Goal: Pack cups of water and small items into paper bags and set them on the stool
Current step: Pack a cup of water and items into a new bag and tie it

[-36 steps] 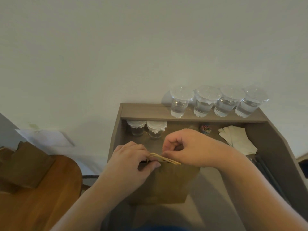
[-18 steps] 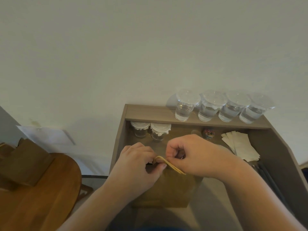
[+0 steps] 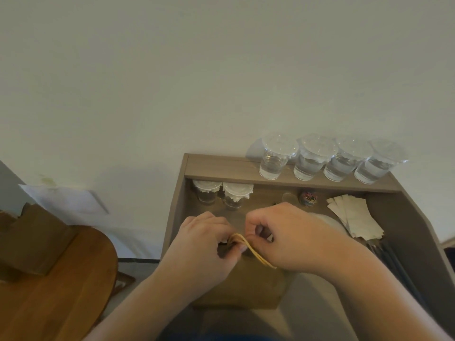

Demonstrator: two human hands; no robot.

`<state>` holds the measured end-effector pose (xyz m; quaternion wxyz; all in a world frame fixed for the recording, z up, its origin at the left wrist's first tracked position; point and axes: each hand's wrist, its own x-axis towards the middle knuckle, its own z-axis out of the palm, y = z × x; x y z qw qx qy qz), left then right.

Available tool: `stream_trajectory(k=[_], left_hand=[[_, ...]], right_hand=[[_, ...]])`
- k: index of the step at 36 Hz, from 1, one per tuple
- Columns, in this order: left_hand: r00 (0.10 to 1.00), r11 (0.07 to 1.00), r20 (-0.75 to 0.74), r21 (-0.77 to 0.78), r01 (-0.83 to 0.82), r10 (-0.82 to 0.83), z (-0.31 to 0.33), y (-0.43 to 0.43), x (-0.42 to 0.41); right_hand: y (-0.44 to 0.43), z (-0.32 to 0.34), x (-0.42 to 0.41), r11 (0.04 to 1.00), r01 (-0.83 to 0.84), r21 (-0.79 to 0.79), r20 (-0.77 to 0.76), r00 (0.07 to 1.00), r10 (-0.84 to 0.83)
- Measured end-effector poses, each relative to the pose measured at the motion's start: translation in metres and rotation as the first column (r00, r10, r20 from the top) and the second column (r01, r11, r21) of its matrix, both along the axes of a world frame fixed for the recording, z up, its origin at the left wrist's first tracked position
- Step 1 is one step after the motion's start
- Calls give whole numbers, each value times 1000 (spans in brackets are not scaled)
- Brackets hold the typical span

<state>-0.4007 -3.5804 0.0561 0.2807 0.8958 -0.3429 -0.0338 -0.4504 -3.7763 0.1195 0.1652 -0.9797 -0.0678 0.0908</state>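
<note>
Wooden desk point(image 3: 216, 167): cups point(image 3: 310, 166), bag point(image 3: 246, 287), napkins point(image 3: 355, 217).

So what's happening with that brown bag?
A person is closing up a paper bag on the desk. The left hand grips the bag's top, while the right hand pinches a yellow rubber band stretched across it. Four cups of water wait on the shelf behind. Another bag already sits on the wooden stool.
</note>
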Motion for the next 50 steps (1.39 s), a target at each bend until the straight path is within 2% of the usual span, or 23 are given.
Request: stream_trajectory(k=[8,13,21,26,32,40,43,47,50], left_hand=[[999,999,-33,-34,5,-6,0,-2,0],[1000,998,-22,-69,-7,5,0,-3,2],[998,996,-49,-84,-32,28,0,-5,1],[998,995,-35,-88,-46,43,0,-4,0],[999,996,-31,-86,-37,34,0,-5,-1],[999,995,-34,-88,-41,39,0,-6,1],[999,996,-30,-78,-40,38,1,-6,1],[999,996,-29,-76,-43,41,1,-6,0],[998,995,-37,-85,-49,46,0,-6,0]], right_hand=[[-4,8,-7,1000,22,-1,-1,1000,-22],[-11,8,-5,989,38,142,43,998,-44],[-8,4,-5,999,32,27,65,997,-34],[-11,4,-3,997,53,53,72,996,-57],[-6,9,-6,1000,1,-23,5,1000,-1],[-9,5,-3,1000,-8,-22,2,1000,8],[-13,9,-2,999,7,36,2,1000,-7],[-9,9,-5,1000,-7,-29,-18,1000,7],[-7,1,-1,1000,-7,12,-15,1000,7]])
